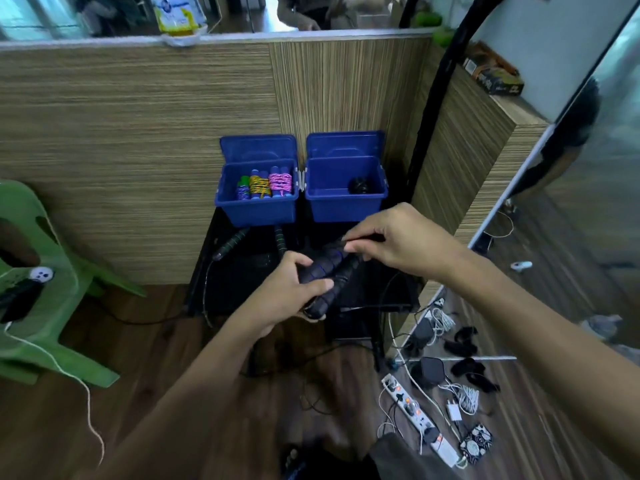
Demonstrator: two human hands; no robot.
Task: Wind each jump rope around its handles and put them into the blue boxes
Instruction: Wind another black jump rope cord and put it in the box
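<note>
the left hand (294, 289) is gripping the paired black handles (329, 271) steady so the right hand (391, 240), pinching the rope, is winding it.

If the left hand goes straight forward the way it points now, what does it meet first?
Probably the right hand, at the far end of the black handles that the left hand grips. Depth is unclear.
</note>
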